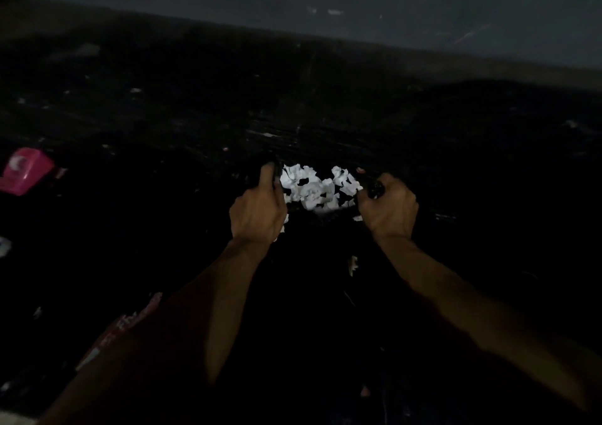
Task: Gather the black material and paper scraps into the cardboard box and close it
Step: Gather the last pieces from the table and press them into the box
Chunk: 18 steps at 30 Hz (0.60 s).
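Observation:
The scene is very dark. A clump of white paper scraps (314, 188) lies mixed with black material (304, 182) between my two hands. My left hand (259, 211) is closed on the black material at the left edge of the clump, thumb on top. At the right edge, my right hand (387, 208) is closed on more of the dark material. A single loose scrap (352, 264) lies nearer to me, between my forearms. No cardboard box can be made out in the darkness.
A pink box (24, 170) sits at the far left. Small pale scraps (135, 90) dot the dark floor further off. A grey wall (358, 1) runs across the back. A red-and-white object (120, 330) lies at lower left.

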Motion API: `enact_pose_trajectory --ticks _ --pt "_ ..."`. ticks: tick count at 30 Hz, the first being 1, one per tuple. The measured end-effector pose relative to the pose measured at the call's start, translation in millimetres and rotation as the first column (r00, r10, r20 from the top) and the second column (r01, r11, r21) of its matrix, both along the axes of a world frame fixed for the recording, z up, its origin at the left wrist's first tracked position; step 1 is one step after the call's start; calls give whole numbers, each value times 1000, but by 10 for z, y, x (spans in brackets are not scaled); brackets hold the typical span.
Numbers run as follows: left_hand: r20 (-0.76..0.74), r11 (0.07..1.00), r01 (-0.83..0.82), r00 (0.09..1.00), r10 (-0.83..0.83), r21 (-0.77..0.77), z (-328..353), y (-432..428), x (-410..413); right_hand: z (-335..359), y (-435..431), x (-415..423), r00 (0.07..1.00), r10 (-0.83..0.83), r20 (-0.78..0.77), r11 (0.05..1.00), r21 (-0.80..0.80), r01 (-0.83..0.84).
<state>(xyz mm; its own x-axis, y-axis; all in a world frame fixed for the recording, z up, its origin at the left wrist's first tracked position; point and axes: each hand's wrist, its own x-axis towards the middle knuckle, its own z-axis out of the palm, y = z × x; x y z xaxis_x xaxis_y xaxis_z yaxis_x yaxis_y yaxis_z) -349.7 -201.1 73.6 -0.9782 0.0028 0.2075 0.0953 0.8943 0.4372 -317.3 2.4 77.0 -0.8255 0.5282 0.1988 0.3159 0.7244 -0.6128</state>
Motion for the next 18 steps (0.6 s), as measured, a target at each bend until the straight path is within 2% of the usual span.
enact_pose_trajectory --ticks 3,5,7,9,12,16,18 --pt "-28 987 121 992 -125 -109 -164 45 -160 -126 56 -45 998 69 11 997 45 -70" --pt "-53 975 140 987 -151 -175 -299 76 -262 -251 103 -104 991 124 51 982 137 -130" --pt "-46 975 134 989 -144 -180 -434 111 -347 -358 134 -172 977 153 146 959 218 -182" --pt "-4 973 168 985 -171 -155 -563 124 -434 -465 144 -201 964 148 219 952 231 -199" --pt "-18 967 250 968 -251 -50 -716 121 -533 -686 141 -177 960 120 254 956 231 -181" --pt "71 964 136 985 -156 229 -807 173 -492 -978 126 -121 967 122 223 959 225 -173" --pt "9 953 168 984 -176 254 -847 177 -474 -990 126 -118 978 113 174 974 173 -143"
